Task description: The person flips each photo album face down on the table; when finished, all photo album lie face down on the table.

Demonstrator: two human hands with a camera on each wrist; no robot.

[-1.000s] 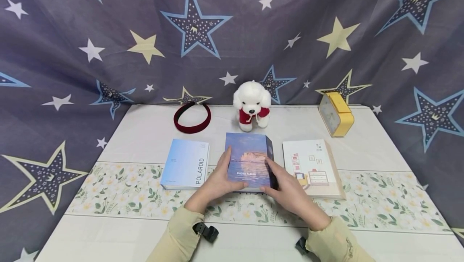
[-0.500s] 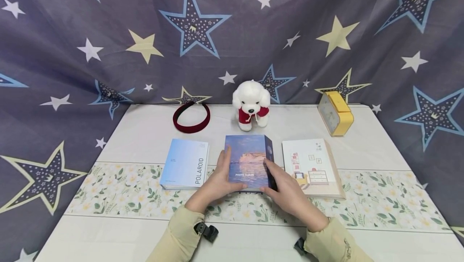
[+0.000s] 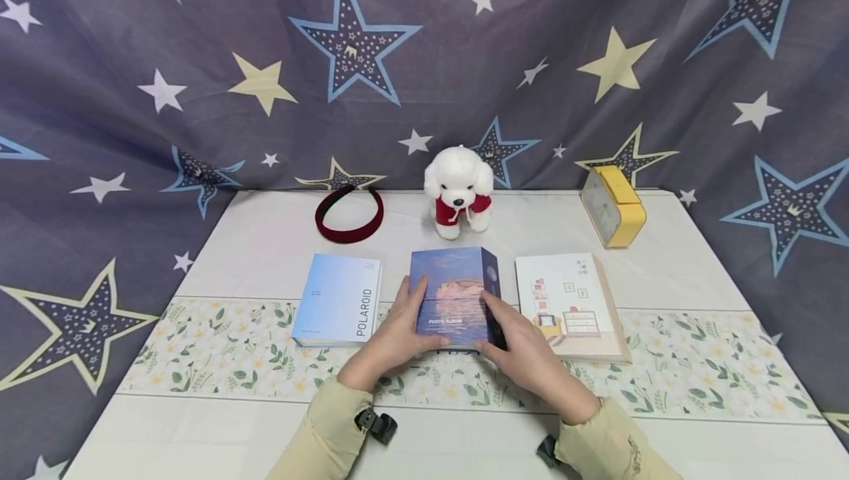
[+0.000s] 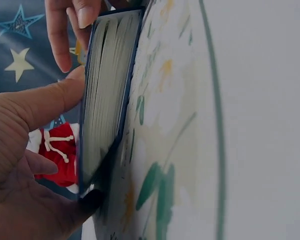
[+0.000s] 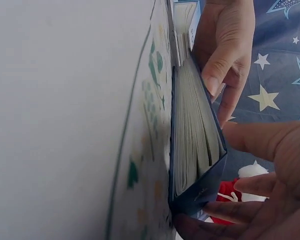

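Leftmost on the flower-banded bench [image 3: 265, 421], a pale-blue Polaroid album [image 3: 332, 299] lies at 9 o'clock from the photo album [image 3: 453, 296] in the middle. A dark-red headband [image 3: 351, 235] is at 10 o'clock. Next, the left hand [image 3: 394, 329] holds the photo album from 8 o'clock, thumb along its near edge. The photo album is face up, long axis running 12 to 6; whether any edge is raised, I cannot tell. Beyond, at 12, stands a white plush dog [image 3: 459, 181]. The right hand [image 3: 525, 347] holds from 4 o'clock, thumb at the near corner. Neither hand is nearer: each grip is clamped on the photo album, at 2 o'clock from the left, 10 from the right. Farther right, a white illustrated book [image 3: 560, 273] lies at 3 and a yellow box [image 3: 629, 218] stands at 2.
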